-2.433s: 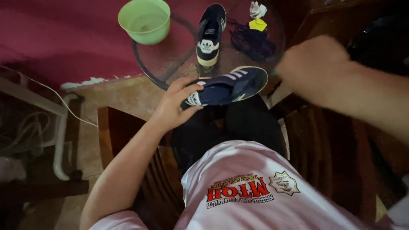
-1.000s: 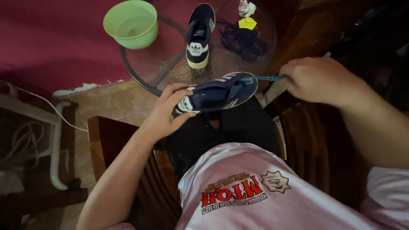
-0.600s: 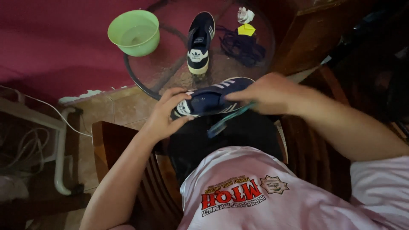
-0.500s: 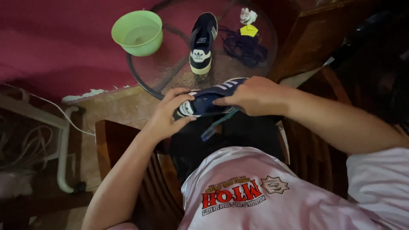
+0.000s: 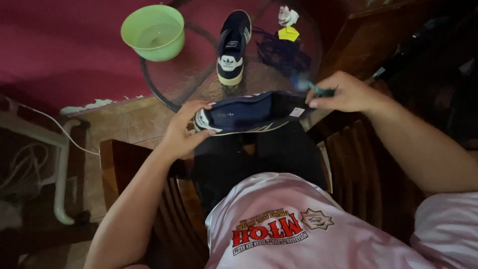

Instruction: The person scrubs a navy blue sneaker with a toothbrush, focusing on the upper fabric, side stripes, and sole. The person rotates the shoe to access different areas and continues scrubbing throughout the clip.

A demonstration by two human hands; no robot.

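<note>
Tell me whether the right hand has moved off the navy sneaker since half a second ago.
Yes. The right hand has drawn rightward, off the held navy sneaker, toward the dark wooden chair arm, gripping a teal tool.

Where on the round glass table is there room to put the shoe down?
Bare glass lies at the table's near left part, bordered by the green bowl and the upright shoe. The right side is crowded: dark laces, a yellow scrap, and the right hand. The left hand holds the other shoe.
</note>
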